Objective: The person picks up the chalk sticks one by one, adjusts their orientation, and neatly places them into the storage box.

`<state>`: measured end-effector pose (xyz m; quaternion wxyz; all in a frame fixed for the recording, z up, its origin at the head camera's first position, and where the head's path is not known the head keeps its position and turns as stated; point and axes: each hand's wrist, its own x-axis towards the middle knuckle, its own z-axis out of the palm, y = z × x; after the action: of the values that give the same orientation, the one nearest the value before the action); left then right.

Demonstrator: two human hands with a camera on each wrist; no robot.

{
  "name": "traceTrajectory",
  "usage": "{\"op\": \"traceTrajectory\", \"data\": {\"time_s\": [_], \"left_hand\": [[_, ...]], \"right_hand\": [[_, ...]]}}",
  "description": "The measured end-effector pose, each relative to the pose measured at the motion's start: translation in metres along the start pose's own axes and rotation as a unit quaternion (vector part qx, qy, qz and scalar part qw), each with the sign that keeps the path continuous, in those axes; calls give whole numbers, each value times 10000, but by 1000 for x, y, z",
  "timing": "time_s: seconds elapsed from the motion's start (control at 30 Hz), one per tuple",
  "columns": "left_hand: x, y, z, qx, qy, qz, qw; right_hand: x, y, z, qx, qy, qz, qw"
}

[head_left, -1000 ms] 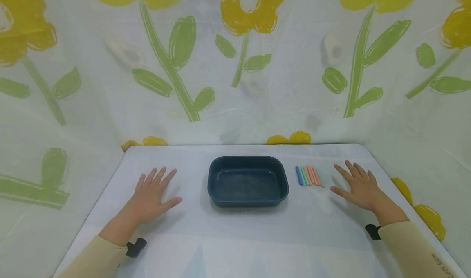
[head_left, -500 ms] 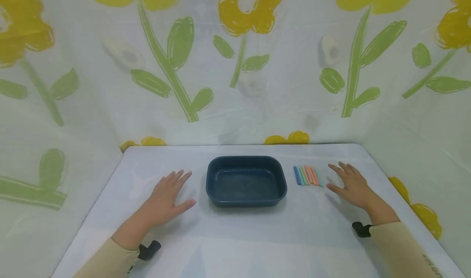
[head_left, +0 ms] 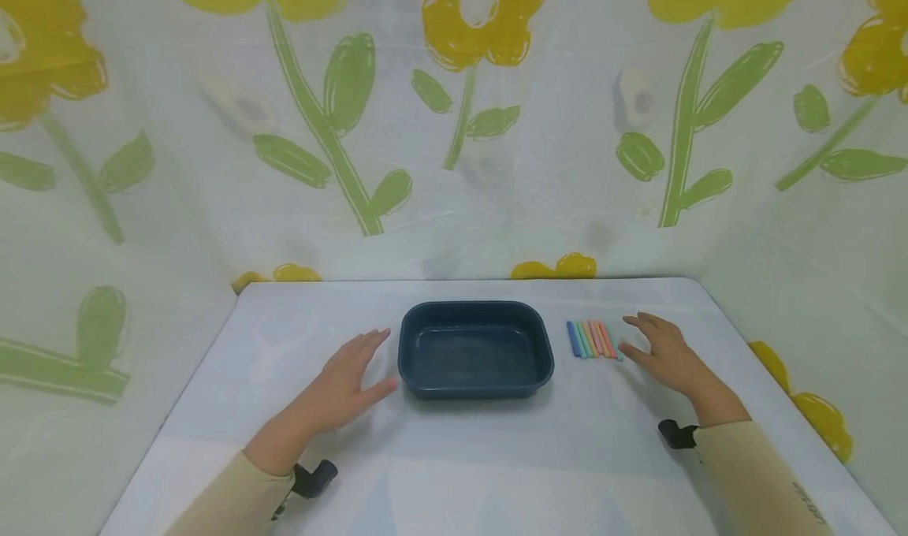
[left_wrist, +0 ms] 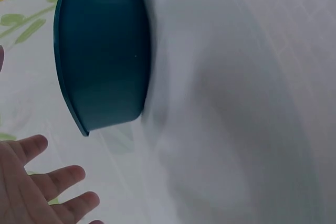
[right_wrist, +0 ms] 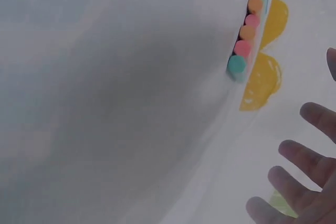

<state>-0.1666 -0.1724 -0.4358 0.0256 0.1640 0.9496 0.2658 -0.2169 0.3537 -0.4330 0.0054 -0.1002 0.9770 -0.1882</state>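
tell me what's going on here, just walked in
A person has both bare hands out over a white table. The left hand is beside the left end of a dark blue, round-cornered rectangular tub, and the right hand is just right of a row of short, pastel, chalk-like sticks. Neither hand is gripping anything. The sticks lie side by side on the table, outside the tub and to its right.
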Motion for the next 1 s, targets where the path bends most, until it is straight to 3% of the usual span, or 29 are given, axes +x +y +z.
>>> {"op": "traceTrajectory", "data": {"time_s": [0.6,0.83,1.0], "left_hand": [[20,12,14,-1006,-223,-326,9941],[25,18,17,-1115,-274,-422,9925],[28,17,23,-1313,-380,-665,9884]], "right_hand": [[18,-6,8,326,161,-23,9993],[22,-7,9,613,144,-12,9980],[26,-9,8,671,73,156,9976]]}}
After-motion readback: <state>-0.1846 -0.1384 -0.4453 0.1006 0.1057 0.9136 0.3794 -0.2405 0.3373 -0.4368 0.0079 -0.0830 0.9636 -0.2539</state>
